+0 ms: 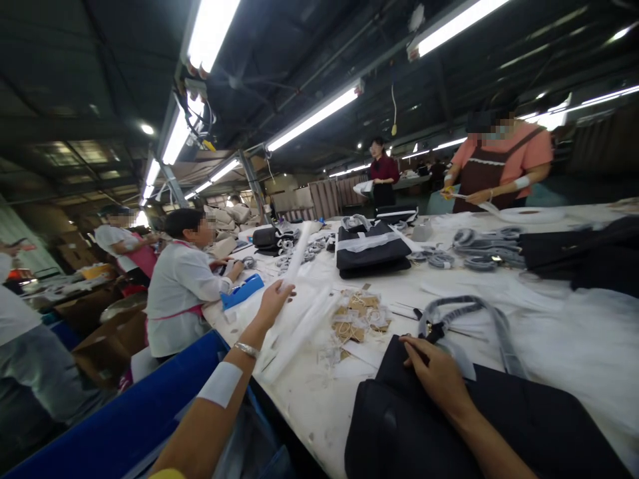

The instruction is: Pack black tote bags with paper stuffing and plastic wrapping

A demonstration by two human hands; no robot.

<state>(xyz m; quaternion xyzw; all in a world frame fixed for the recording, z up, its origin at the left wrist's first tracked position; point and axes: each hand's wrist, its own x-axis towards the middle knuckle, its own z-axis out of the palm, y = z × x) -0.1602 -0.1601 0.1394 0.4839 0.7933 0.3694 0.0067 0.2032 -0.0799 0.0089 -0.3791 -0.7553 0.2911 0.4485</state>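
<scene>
My left hand [275,301] reaches forward over the table, its fingers closed around the edge of a thin white translucent sheet [298,256]. The sheet looks like wrapping film or tissue; its exact kind is unclear. My right hand [439,376] pinches the top edge of a black handbag [529,412] lying in front of me. The bag's grey-wrapped handle [506,332] arches up just beyond my right fingers. Between my hands lie several brown card tags [355,316] with strings, partly in clear plastic.
A second black bag [372,249] with a white band stands further back. Bundles of grey-wrapped handles [482,246] lie at right. A blue tray [242,291] and a seated co-worker [177,286] are at left. A blue bin [134,406] borders the table. Other co-workers stand beyond.
</scene>
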